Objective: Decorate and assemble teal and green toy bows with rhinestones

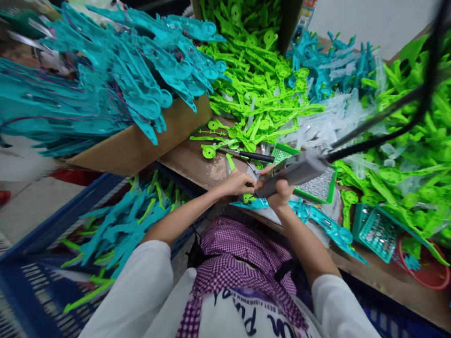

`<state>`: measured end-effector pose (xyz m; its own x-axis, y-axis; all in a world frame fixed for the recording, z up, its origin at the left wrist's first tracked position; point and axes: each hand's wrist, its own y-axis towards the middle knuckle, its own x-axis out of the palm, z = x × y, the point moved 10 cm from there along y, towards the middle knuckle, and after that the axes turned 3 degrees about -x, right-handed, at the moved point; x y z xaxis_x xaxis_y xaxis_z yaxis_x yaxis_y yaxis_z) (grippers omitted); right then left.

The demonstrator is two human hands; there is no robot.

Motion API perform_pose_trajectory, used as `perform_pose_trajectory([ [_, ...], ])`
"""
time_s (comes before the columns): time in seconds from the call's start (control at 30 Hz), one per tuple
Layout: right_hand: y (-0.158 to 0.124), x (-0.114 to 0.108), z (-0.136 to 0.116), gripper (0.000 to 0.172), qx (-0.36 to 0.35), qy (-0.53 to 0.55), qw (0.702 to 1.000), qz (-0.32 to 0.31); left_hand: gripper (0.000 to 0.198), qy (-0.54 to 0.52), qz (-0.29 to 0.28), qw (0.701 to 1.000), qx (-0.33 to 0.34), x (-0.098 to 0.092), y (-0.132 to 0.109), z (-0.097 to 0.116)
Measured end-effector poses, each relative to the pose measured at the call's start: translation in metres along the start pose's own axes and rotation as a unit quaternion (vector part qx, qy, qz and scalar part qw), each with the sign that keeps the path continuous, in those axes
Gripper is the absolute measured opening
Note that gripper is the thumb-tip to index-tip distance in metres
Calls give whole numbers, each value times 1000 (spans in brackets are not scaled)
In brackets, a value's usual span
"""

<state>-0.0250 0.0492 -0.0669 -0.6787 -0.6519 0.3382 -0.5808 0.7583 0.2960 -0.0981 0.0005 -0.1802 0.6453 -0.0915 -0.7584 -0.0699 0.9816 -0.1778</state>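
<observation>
My right hand (280, 192) is wrapped round a grey power screwdriver (296, 173) with a black cable running to the upper right. The tool's tip points down and left, toward my left hand (241, 183). The fingers of my left hand are pinched at a small green piece (249, 198) near that tip; the exact grip is hard to make out. Under and beside my hands a blue plastic part (331, 227) lies along the table's front edge. A black-handled tool (252, 155) rests just beyond my hands.
Blue parts with wires (134, 70) fill a cardboard box (141, 145) at left. Green parts (260, 94) are heaped behind. A green tray of screws (319, 185), a teal tray (380, 232) and a red bowl (423, 277) are at right. A blue crate (31, 291) stands lower left.
</observation>
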Motion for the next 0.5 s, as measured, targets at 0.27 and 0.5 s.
perform_pose_trajectory([
  [0.27,-4,12,31,53,32,0,999,5,13,35,11,999,-3,4,2,-6],
  [0.5,-8,10,43,47,19,-35,999,-26,11,40,4,999,-19,2,3,-6],
])
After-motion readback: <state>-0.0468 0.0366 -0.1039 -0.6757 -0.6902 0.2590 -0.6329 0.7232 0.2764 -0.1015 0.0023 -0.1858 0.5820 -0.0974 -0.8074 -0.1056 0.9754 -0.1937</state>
